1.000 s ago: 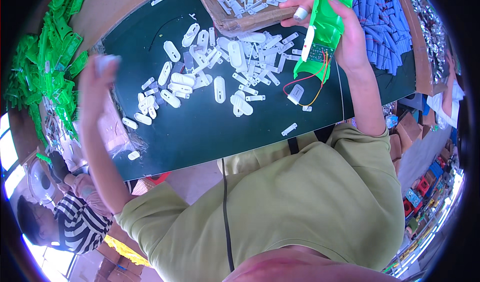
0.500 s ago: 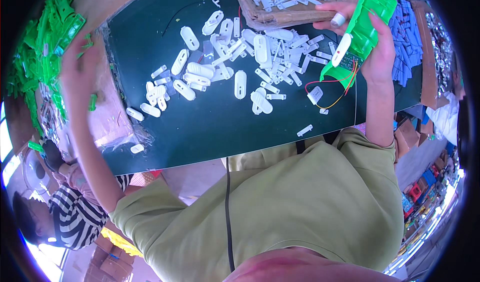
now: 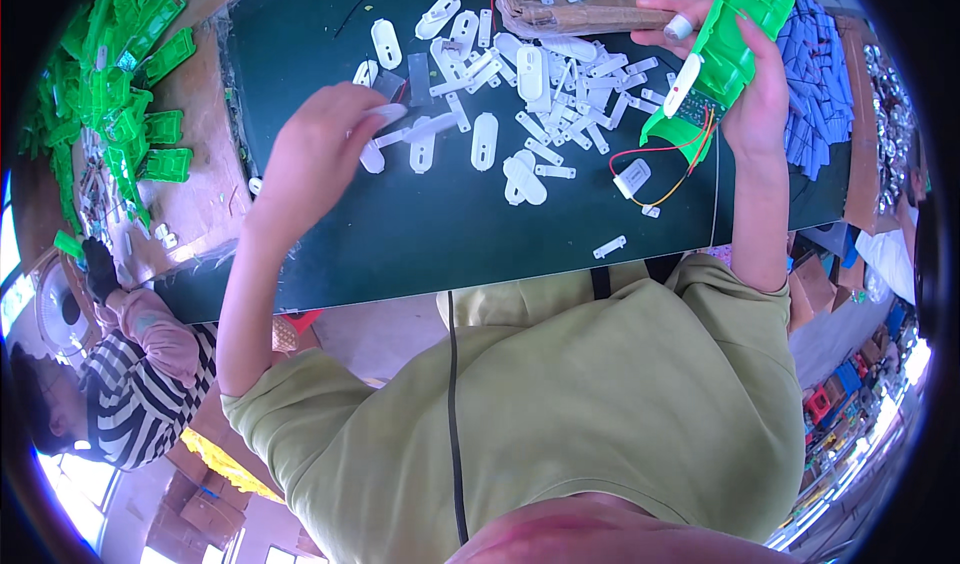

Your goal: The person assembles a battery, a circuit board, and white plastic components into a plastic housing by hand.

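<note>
My left hand [image 3: 318, 154] is over the left part of the white parts, its fingers closed on a white oval cover [image 3: 386, 114]. Its fingers hide some of the pieces beneath. In my right hand [image 3: 762, 104] is a bright green plastic housing [image 3: 742, 39], gripped between thumb and fingers at the table's right. A white oval piece [image 3: 683, 84] sits against the housing, beside a small circuit board [image 3: 692, 112]. Red and yellow wires lead from it to a white block [image 3: 632, 178] on the table. Something short, white and cylindrical [image 3: 679, 27] is at a right fingertip.
White oval covers and small strips [image 3: 560, 104] are heaped across the dark green table [image 3: 400, 244]. A cardboard tray [image 3: 570, 16] of strips stands at the back. Green housings [image 3: 125, 94] pile up at left, blue parts [image 3: 815, 74] at right. Another person [image 3: 140, 384] works at lower left.
My left hand has come from the green pile on the left to the white parts, and now holds an oval cover. My right hand still grips the green housing.
</note>
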`<action>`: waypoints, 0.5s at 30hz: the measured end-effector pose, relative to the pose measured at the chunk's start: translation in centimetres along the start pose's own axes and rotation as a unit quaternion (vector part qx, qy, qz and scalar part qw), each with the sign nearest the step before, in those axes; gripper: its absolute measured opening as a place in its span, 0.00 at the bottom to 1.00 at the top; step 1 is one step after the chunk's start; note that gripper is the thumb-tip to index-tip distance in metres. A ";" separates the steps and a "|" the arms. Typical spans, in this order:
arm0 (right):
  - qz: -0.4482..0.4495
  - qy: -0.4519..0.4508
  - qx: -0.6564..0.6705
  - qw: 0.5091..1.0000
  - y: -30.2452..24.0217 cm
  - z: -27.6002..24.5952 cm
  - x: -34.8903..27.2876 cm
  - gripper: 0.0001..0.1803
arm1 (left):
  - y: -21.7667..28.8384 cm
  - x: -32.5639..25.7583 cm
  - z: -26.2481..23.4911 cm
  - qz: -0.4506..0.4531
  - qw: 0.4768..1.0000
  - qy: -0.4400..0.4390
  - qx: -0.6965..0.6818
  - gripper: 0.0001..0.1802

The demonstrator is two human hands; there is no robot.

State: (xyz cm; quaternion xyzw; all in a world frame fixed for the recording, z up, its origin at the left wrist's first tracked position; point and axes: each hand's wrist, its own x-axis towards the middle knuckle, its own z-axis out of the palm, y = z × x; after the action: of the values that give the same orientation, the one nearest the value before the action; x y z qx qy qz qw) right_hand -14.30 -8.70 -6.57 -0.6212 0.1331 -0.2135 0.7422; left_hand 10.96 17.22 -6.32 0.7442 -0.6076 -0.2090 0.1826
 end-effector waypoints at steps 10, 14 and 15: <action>0.009 -0.002 -0.012 1.000 0.1 -0.1 -0.2 0.26 | -0.2 -3.6 0.5 0.086 0.987 -0.014 0.133 0.09; 0.017 0.001 -0.009 1.000 0.3 -0.1 -0.2 0.26 | 0.2 -3.7 0.8 0.072 0.983 0.001 0.168 0.10; 0.016 0.002 -0.009 1.000 0.4 -0.1 -0.2 0.26 | 0.5 -3.8 0.9 0.073 0.983 0.000 0.168 0.10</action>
State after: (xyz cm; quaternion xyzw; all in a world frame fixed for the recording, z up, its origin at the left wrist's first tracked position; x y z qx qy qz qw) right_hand -14.43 -8.60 -6.97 -0.6250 0.1464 -0.2015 0.7398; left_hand 9.42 20.84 -6.45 0.7181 -0.6866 -0.0899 0.0699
